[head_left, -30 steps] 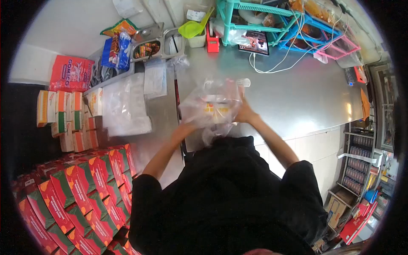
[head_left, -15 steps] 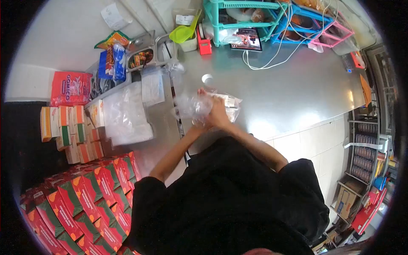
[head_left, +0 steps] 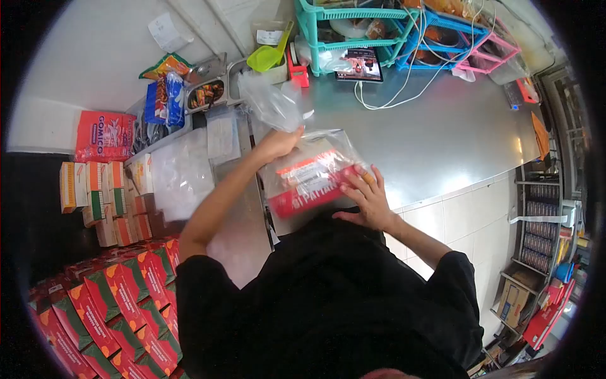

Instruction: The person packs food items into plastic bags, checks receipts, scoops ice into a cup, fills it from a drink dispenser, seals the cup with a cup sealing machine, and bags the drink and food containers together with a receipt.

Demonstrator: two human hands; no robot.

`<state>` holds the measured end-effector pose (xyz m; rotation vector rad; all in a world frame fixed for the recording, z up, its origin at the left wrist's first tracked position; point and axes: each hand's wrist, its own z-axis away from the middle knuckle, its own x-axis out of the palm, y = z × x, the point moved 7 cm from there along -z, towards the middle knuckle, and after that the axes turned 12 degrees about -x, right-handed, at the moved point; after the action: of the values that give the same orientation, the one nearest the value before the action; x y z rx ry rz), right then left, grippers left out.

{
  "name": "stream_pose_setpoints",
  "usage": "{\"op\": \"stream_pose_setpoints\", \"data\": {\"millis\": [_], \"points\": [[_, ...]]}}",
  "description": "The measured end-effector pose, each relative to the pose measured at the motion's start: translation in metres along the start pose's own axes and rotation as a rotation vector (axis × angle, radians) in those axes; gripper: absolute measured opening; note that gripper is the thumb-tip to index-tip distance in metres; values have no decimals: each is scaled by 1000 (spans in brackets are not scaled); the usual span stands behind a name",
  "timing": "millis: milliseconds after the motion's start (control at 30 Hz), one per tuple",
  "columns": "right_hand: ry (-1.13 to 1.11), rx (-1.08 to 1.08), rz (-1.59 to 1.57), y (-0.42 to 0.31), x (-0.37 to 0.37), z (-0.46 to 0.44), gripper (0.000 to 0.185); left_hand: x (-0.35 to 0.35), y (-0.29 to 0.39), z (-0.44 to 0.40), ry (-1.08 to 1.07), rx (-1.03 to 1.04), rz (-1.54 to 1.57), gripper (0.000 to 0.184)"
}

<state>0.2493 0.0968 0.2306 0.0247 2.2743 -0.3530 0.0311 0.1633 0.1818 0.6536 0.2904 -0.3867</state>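
Note:
A box with red, orange and white print point(head_left: 309, 180) sits inside a clear plastic bag point(head_left: 338, 142), tilted in front of my body. My left hand point(head_left: 281, 145) is closed on the bag's gathered upper part, and loose plastic point(head_left: 268, 98) puffs out above it, blurred by motion. Against the box's right end rests my right hand point(head_left: 372, 199), fingers spread over the bag and thumb lower down. A ring shows on one of its fingers. Behind my left hand, a small white round thing point(head_left: 308, 115) is partly hidden by the plastic.
Red and green boxes point(head_left: 120, 303) are stacked at lower left, below smaller orange and white boxes point(head_left: 95, 189). Flat plastic bags point(head_left: 183, 170) lie left on the metal table point(head_left: 442, 139). A tablet point(head_left: 360, 65) with white cables stands near the teal rack point(head_left: 350, 45).
My hands have moved apart: the left up and left with the plastic, the right to the box's right end. The bagged box has turned, showing its red printed side.

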Motion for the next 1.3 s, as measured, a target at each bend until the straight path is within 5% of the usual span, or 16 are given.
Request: {"op": "stream_pose_setpoints", "data": {"millis": [33,100,200,367,467,567,667,700,733,800,933,1033,1133,1200,1267,1300], "points": [[122,-77,25,6,-11,-8,52,2,-6,6,-183,-215,148,39],[367,-111,-28,32,-32,-24,42,10,4,13,-285,417,58,36],[504,788,-873,114,48,25,34,22,-8,23,-237,354,62,34],[846,963,-1981,75,185,82,30,24,-21,9,-83,43,38,26],[507,1307,-1833,20,148,42,31,5,-32,12,203,171,-104,23],[233,1424,-2382,-29,150,48,29,-20,-16,37,479,519,-99,24],[-13,1566,-1987,-7,133,60,36,-11,-44,55,878,794,-296,22],[174,1656,-2128,1,127,63,50,5,-70,28,968,812,-375,20],[203,1637,-2047,18,129,69,56,5,-46,41,887,351,-239,17],[398,1729,-1958,48,140,87,56,38,-49,47,858,428,67,11],[215,1420,-1665,105,150,110,61,92,-81,26,596,262,198,21],[-140,1395,-1057,167,138,93,58,106,-46,41,406,907,-389,20],[-95,1083,-1068,153,118,-7,51,79,-30,5,248,574,-573,20],[-158,670,-918,126,101,-67,41,58,-38,-15,381,672,-526,24],[-566,230,-524,112,115,-81,26,40,-49,-37,409,722,-357,27],[-496,383,-454,111,113,-81,22,39,-58,-44,357,717,-208,28]]}}
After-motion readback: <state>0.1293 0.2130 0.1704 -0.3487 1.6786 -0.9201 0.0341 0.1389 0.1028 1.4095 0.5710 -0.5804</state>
